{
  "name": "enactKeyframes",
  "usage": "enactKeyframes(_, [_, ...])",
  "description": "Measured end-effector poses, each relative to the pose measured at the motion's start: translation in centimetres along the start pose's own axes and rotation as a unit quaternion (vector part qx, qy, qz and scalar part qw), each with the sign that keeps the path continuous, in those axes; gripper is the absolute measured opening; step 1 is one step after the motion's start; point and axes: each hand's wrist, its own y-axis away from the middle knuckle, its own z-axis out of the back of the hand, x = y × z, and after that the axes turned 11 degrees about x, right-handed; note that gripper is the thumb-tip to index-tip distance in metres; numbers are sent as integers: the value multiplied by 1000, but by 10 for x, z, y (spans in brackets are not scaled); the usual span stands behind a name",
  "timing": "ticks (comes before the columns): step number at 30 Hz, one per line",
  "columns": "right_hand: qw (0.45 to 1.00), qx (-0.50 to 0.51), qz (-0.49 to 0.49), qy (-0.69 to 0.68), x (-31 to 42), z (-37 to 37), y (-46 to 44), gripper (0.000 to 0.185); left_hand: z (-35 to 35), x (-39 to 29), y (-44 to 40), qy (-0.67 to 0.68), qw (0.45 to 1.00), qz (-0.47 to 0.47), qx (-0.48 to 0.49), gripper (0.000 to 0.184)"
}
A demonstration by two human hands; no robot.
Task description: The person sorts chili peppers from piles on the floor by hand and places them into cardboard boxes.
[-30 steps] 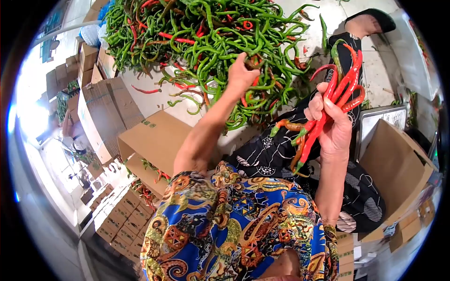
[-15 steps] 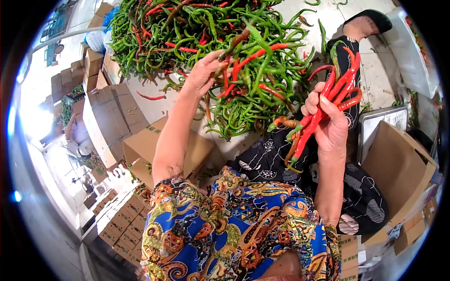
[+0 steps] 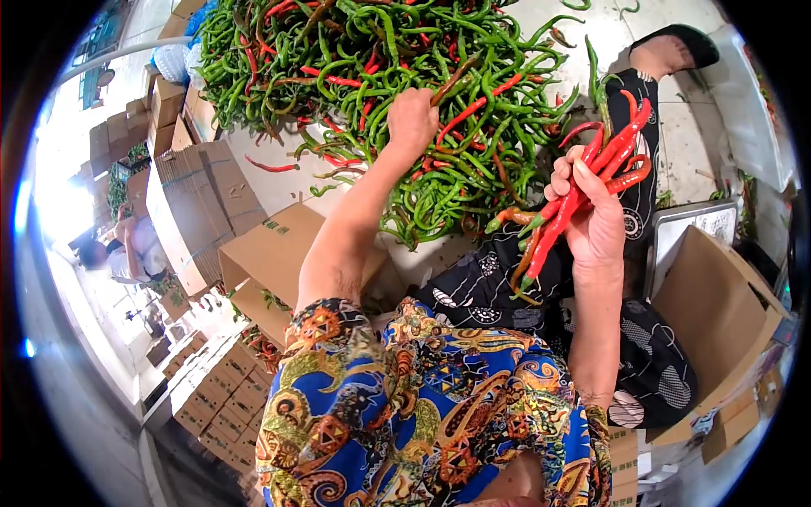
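Note:
My right hand [image 3: 589,193] is closed round a bunch of red chili peppers [image 3: 564,228], some with brownish-green parts, their ends sticking out above and below the fist. My left hand [image 3: 412,122] is at the near side of a large heap of green and red chili peppers [image 3: 372,51]. Its fingers curl down and are mostly hidden behind the back of the hand. A brownish-red chili pepper [image 3: 456,80] juts out from its fingertips.
Below the heap stands an open cardboard box [image 3: 274,245], with folded cardboard [image 3: 207,207] beyond it. At right are another open box [image 3: 718,313], a metal-edged tray [image 3: 697,224] and a white crate [image 3: 748,110]. Stacked cartons [image 3: 215,397] and another person [image 3: 135,245] are at left.
My left hand has moved right and down onto the heap, the brownish-red pepper going with it. Its fingers have turned out of sight. My right hand keeps its bunch in nearly the same place.

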Motion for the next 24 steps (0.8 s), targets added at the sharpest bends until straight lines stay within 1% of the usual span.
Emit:
enactKeyframes(2, [1000, 4, 3, -14, 1, 2, -1, 17, 0, -7, -9, 137, 989, 15, -62, 14])
enactKeyframes(3, [1000, 3, 7, -21, 2, 1, 0, 17, 1, -7, -12, 195, 976, 47, -87, 12])
enactKeyframes(4, [1000, 2, 9, -29, 1, 0, 0, 17, 20, -17, -12, 252, 958, 81, -111, 10])
enactKeyframes(5, [1000, 2, 7, -29, 0, 1, 0, 18, 34, -24, -11, 270, 952, 76, -120, 11])
enactKeyframes(8, [1000, -16, 2, -3, -3, 0, -6, 17, 17, -23, -3, 234, 969, 48, -58, 14])
enactKeyframes(9, [1000, -26, -11, 13, -5, 1, -8, 18, 4, -23, 2, 208, 977, 22, -28, 18])
enactKeyframes(10, [999, -36, -14, 17, -5, -2, -9, 18, -11, -25, 9, 171, 985, -1, -32, 20])
enactKeyframes(12, [998, -41, -28, 32, -4, -2, -9, 18, -29, -36, 22, 120, 993, -19, -3, 24])
enactKeyframes(14, [998, -40, -32, 38, -4, 1, -9, 19, -41, -47, 28, 78, 994, 31, 64, 24])
enactKeyframes(15, [998, -40, -35, 41, -5, 2, -10, 20, -54, -45, 29, 137, 991, -3, -10, 19])
enactKeyframes(16, [996, -56, -39, 51, -5, 0, -11, 21, -46, -52, 30, 188, 982, 22, -1, 18])
enactKeyframes(18, [993, -89, -44, 68, -8, -4, -15, 23, -10, -78, 38, 287, 955, 69, 19, 16])
enactKeyframes(19, [991, -92, -49, 85, -8, -4, -17, 24, 6, -90, 43, 305, 951, 60, -6, 15])
enactKeyframes(20, [990, -98, -52, 91, -11, -4, -21, 25, 24, -103, 48, 327, 942, 75, 6, 14])
enactKeyframes(22, [986, -113, -64, 106, -22, -2, -31, 27, 46, -124, 62, 323, 946, 17, 22, 18])
enactKeyframes(23, [987, -95, -47, 120, -29, 0, -35, 31, 51, -134, 69, 293, 955, -33, -1, 19])
enactKeyframes(24, [989, -105, -27, 104, -33, -4, -38, 29, 56, -143, 73, 264, 961, -83, -25, 21])
